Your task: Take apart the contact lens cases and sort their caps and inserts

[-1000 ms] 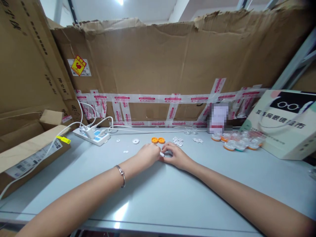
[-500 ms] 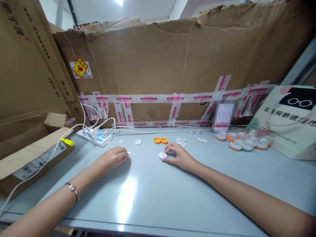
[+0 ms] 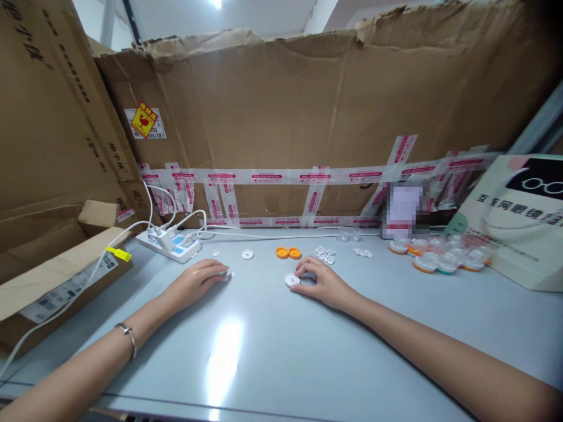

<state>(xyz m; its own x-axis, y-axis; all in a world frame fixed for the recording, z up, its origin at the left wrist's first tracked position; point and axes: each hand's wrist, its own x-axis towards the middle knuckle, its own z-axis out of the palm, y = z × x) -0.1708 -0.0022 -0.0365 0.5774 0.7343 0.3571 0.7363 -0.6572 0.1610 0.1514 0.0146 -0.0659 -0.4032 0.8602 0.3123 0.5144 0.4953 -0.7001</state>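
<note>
My left hand [image 3: 197,281] rests on the grey table [image 3: 281,346] with its fingers curled over a tiny white piece [image 3: 229,274] at the fingertips. My right hand [image 3: 323,282] lies to the right, its fingers pinching a small white round cap [image 3: 290,279] that sits on the table. Two orange caps [image 3: 288,252] lie just behind the right hand. A white ring [image 3: 247,254] lies behind the left hand.
A white power strip [image 3: 169,244] with cables sits at the back left beside cardboard boxes [image 3: 61,275]. Small white pieces [image 3: 325,254] and a cluster of clear round cases [image 3: 442,255] lie at the back right, next to a printed box [image 3: 519,217]. A taped cardboard wall [image 3: 308,129] stands behind.
My hands, joined at the centre a second ago, have parted. The left hand moved left with the tiny white piece; the right hand stays on the white cap.
</note>
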